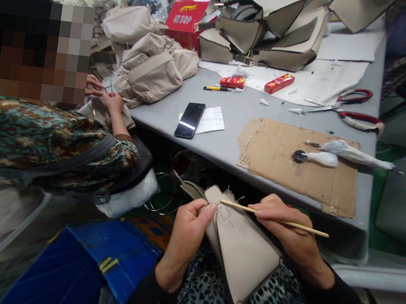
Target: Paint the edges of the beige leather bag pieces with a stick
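Observation:
On my lap rests a beige bag, its narrow upper corner pointing toward the table. My left hand pinches that corner with the thumb on top, beside a rounded tab with loose threads. Between the fingers of my right hand is a thin wooden stick, held like a pen. The stick's tip meets the bag near the tab, just right of my left thumb. Whether the tip carries anything is too small to tell.
The grey table bears cardboard with a white bottle, a phone, scissors, small red boxes and several stacked bags. A co-worker sits at left, hands on beige material. A blue bin stands below.

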Demonstrator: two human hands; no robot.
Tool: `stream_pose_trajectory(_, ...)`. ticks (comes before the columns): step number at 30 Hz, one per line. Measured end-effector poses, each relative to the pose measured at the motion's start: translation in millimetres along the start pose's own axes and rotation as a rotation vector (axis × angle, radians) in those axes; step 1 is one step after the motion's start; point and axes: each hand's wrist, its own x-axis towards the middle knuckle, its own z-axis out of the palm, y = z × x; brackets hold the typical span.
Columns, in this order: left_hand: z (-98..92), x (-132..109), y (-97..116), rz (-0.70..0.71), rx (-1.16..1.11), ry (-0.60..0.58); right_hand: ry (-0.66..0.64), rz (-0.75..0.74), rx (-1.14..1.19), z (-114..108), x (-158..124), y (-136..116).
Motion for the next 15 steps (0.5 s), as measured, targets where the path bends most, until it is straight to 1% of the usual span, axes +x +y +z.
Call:
stream_pose_trajectory(4, -0.8, 0.3, -1.9, -0.004, -0.003, 0.006, -0.004, 0.020, -0.016, -0.8, -1.0, -1.2)
stream_pose_trajectory(8, -0.8, 0.7, -1.4, 0.020, 0.018, 0.012, -0.046, -0.017, -0.042, -3.4, -2.4, -2.9)
stream_pose_trajectory(12, 0.3, 0.1, 0.4, 0.015, 0.028, -0.011, -0.035, -0.048, -0.048, -3.1, 0.5, -4.8)
stream_pose_trajectory(15, 0.5, -0.5, 0.9, 0.018, 0.020, -0.001, -0.029, -0.045, -0.054, -2.9, 1.4, -5.6)
